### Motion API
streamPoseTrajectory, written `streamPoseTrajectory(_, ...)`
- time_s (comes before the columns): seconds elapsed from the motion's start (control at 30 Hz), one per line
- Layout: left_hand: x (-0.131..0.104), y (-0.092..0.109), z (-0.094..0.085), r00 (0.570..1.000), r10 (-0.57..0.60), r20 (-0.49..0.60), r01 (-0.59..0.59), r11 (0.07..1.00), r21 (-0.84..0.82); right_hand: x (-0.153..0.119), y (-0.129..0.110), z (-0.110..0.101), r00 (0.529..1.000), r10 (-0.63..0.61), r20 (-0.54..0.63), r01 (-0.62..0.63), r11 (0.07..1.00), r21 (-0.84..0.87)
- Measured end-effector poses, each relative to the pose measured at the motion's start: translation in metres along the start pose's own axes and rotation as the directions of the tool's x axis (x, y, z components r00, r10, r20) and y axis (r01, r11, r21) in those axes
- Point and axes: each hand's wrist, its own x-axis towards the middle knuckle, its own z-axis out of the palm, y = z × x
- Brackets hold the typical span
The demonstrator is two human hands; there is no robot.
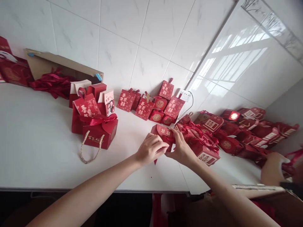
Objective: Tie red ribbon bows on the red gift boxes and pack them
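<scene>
A small red gift box (161, 128) with gold characters on its lid stands on the white table between my hands. My left hand (151, 148) is closed at the box's near left side, its fingers pinched on a red ribbon (155, 162) whose pointed tail shows below. With the fingers behind and the thumb in front, my right hand (181, 148) grips the right side of the box. My fingers hide much of the box's front and the ribbon there. Close by on the right lie several ribboned red boxes (205, 157).
A red box with a rope handle (98, 135) stands left among other boxes. Behind it is a cardboard carton (63, 61) with red ribbons. Red boxes (144, 107) and a power strip (184, 94) are by the wall. Another person's hand (272, 168) touches boxes at far right.
</scene>
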Motion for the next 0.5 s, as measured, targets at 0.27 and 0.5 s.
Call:
streamPoseTrajectory(0.27, 0.009, 0.011, -0.007, 0.997, -0.005, -0.083, 0.01, 0.998, 0.057, -0.002, -0.014, -0.012, 0.974, -0.114, -0.195, 0.108, 0.993, -0.037)
streamPoseTrajectory(0.5, 0.013, 0.012, -0.009, 0.993, 0.059, -0.105, -0.052, 0.996, 0.067, -0.003, -0.016, -0.018, 0.93, -0.235, -0.283, 0.211, 0.971, -0.112)
